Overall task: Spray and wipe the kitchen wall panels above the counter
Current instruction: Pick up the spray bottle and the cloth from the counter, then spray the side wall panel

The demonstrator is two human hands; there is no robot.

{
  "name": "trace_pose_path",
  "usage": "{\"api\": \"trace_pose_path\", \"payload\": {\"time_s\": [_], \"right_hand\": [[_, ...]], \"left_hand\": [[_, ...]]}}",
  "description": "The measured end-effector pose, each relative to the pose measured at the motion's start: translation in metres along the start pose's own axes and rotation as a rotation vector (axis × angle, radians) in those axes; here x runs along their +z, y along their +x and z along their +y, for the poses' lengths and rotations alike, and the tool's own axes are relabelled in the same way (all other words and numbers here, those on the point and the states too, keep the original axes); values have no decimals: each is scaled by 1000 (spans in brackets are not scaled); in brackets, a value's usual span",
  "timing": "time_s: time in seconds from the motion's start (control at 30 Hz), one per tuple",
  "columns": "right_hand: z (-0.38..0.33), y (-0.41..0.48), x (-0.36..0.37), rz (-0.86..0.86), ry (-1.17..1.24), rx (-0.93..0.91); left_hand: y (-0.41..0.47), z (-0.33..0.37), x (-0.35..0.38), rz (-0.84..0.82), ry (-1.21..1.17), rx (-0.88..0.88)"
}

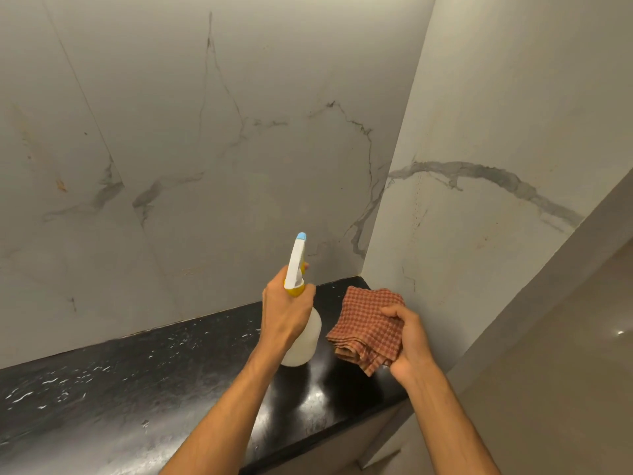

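Observation:
My left hand (283, 311) grips the neck of a white spray bottle (306, 341) with a yellow collar and a blue-tipped nozzle, held above the black counter (137, 382) and aimed at the back wall panel (212, 149). One finger rests on the trigger. My right hand (409, 341) holds a folded red-and-cream checked cloth (366, 325) just right of the bottle, near the corner. The white marble-look panels with grey veins cover the back wall and the side wall panel (479, 200).
The two walls meet in a corner at the counter's far right end. An orange-brown stain (61, 185) marks the back panel at the left. The counter's front edge runs lower right, with a pale floor (565, 371) beyond it.

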State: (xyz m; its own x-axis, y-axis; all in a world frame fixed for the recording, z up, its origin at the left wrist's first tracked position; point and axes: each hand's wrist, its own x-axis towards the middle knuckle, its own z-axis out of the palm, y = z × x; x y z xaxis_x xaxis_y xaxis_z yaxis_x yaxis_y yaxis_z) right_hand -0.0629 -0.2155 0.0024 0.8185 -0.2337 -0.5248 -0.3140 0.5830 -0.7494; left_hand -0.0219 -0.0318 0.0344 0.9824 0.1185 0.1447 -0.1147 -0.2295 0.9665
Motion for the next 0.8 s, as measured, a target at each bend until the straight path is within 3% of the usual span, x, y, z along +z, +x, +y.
{"api": "trace_pose_path", "payload": {"time_s": [0.47,0.63,0.8], "right_hand": [[-3,-7,-16,99,-187,33],[-6,-3,-13,122,-235,76],[-10,-1,-10,111,-248,89]], "left_hand": [[41,186,26,-439,-229,214],[55,215,38,-387,-180,203],[74,222,43,-210,-43,162]]}}
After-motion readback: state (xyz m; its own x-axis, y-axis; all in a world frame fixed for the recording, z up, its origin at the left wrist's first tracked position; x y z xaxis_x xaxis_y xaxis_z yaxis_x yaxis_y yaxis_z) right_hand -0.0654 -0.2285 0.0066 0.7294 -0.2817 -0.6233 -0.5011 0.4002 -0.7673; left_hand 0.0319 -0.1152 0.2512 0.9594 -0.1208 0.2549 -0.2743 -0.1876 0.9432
